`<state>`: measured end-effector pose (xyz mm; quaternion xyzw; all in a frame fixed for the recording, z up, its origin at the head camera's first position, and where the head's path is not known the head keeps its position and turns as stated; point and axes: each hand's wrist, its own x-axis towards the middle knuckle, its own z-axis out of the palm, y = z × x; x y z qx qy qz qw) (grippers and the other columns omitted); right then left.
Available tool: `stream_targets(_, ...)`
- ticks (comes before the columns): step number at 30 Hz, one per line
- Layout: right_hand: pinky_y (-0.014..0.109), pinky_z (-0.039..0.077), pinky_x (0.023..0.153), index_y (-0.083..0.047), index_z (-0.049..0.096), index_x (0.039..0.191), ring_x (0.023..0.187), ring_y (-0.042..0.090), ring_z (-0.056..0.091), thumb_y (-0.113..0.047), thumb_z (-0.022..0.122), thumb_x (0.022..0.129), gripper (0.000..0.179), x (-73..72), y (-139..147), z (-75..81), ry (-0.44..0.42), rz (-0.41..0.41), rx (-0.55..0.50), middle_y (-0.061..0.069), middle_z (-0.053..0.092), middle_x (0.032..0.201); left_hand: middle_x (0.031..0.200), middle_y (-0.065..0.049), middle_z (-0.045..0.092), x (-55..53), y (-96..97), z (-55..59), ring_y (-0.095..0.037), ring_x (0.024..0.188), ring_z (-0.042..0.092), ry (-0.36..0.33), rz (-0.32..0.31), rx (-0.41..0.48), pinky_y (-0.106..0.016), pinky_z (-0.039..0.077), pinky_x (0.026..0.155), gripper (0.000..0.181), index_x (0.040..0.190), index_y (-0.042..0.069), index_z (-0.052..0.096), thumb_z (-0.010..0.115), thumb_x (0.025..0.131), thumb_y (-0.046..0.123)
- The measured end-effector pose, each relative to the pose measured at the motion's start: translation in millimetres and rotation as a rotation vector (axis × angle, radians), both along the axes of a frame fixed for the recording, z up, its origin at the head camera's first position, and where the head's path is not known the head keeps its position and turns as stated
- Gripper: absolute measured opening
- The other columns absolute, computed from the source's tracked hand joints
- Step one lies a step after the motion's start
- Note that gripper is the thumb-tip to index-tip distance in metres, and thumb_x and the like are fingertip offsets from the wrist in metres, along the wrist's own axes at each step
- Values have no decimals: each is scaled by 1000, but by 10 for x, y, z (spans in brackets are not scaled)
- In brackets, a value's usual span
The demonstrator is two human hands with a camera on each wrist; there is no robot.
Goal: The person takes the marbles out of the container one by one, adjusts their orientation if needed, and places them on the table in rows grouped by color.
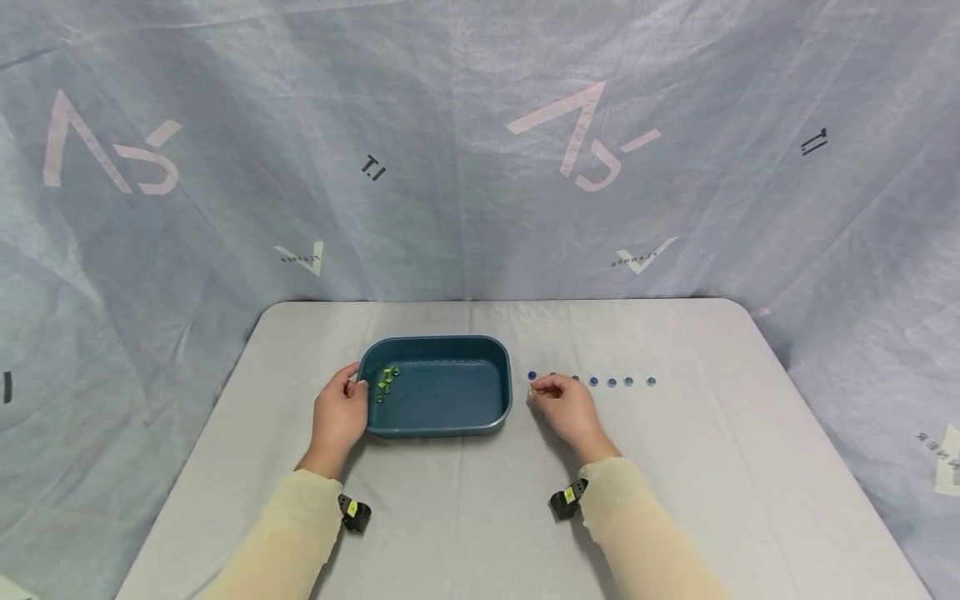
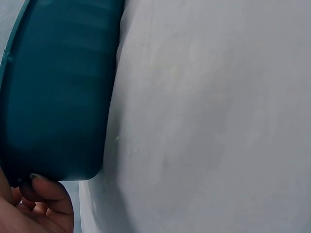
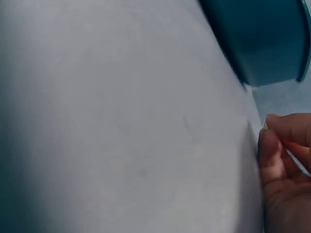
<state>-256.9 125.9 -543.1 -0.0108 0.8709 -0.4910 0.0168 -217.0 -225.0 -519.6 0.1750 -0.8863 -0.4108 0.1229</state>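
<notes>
- Hanging behind the table (image 1: 450, 517), a grey curtain (image 1: 450, 192) is wrapped round the far, left and right sides, with its folds running mostly downward.
- Large pink letter-like shapes (image 1: 567, 125) are printed on the curtain at left and right, black "T.I" marks (image 1: 372, 167) are set among them, and pale yellow tick shapes (image 1: 636, 255) are placed lower down.
- The table is topped in pale grey with faint creases; its far edge is straight, its far corners are rounded, and soft shadows are cast on it beneath both arms.
- A blue-green tray (image 1: 442, 432) is placed on the table, left of the middle; a few green and yellowish beads (image 1: 385, 386) are gathered inside at its left end.
- The tray's left wall is gripped by the left hand (image 1: 341, 410), with the thumb laid at the rim and the fingers bent outside.
- A small yellowish bead (image 3: 266, 126) is pinched between thumb and finger of the right hand (image 1: 570, 412), just right of the tray and low over the table.
- Blue beads (image 1: 612, 382) are lined up left to right beyond that hand, partly hidden by it.
- Both wrists are covered by pale yellow sleeves (image 1: 281, 529), with a small black camera (image 1: 355, 513) worn at each cuff.
</notes>
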Motion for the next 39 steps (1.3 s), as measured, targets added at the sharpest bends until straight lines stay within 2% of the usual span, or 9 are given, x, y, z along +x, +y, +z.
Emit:
stream_targets(9,31,48,67,-17,70,87,76,15,59,-18,74,80,8,-27,-2,-65,-8,27,-6,-3,65,84,78,-5,46,12,-38,-3,-21,65,43,-7,10,-8,-34,35,58,35,130,14,55,48,96,20)
stream_targets(25,30,47,65,-15,71,86,74,15,58,-12,73,79,8,-8,-40,-28,-30,10,35,-3,65,84,79,-6,46,32,-24,-23,-21,67,44,-23,-5,0,-34,35,59,36,132,12,53,47,97,21)
stream_targets(39,31,48,66,-16,72,86,76,15,58,-13,73,79,7,-10,-13,-23,-34,13,55,-3,65,85,78,-5,47,2,0,-23,-21,67,44,-4,7,4,-34,35,59,35,130,12,55,49,96,20)
